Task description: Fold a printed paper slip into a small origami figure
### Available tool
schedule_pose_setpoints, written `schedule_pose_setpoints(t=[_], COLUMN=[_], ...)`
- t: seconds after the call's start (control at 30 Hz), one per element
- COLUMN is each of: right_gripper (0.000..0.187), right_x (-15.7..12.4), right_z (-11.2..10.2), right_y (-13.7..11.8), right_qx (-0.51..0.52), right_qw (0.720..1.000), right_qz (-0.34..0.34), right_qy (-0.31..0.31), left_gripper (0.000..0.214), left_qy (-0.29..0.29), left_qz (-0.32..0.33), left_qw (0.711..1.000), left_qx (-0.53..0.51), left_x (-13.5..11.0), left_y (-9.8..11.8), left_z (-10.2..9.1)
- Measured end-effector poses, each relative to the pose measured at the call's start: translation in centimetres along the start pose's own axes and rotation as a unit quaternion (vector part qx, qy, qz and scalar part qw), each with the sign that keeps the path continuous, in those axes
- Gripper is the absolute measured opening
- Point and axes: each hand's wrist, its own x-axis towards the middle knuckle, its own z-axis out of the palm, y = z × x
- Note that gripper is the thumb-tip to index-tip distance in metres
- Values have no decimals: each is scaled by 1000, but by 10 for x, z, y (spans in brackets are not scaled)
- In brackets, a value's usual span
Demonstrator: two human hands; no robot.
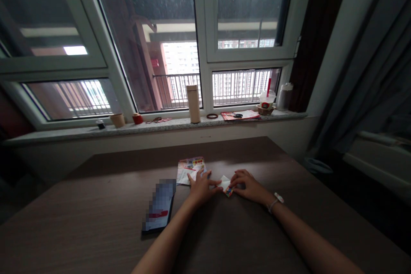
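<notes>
A small folded paper point(225, 181), white with a colourful printed corner, lies low over the table between my two hands. My left hand point(202, 187) has its thumb and index finger on the paper's left edge, while its other fingers spread toward the printed leaflets point(184, 173) behind. From the right side, my right hand point(246, 185) pinches the paper near its printed corner, fingers bent together. A bracelet point(275, 201) circles the right wrist. The fingertips partly cover the paper's edges.
A phone point(160, 205) lies on the brown table point(96, 209) left of my left forearm. Along the windowsill point(167, 125) stand a beige flask point(193, 105), a paper cup point(117, 120), a red spool-like item point(138, 118), scissors point(237, 115) on red papers, and a drink cup with a straw point(267, 99).
</notes>
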Motion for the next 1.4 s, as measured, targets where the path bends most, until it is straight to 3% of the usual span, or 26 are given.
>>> schedule_pose_setpoints(t=[0.57, 0.83, 1.03, 1.4], right_gripper=[20, 11, 26, 14], right_x=[0, -1, -1, 3], right_z=[6, 12, 15, 19], right_y=[1, -6, -5, -2], right_qx=[-2, -5, -2, -35], right_qw=[999, 997, 998, 995], right_qz=[29, 32, 35, 55], right_qy=[46, 69, 54, 71], left_gripper=[31, 23, 19, 24], left_qy=[28, 19, 37, 77], left_qz=[16, 1, 8, -18], left_qw=[999, 999, 999, 995], left_qx=[-31, -35, -30, -54], left_x=[4, 3, 4, 3], left_y=[-6, -1, 0, 3], left_z=[13, 12, 14, 14])
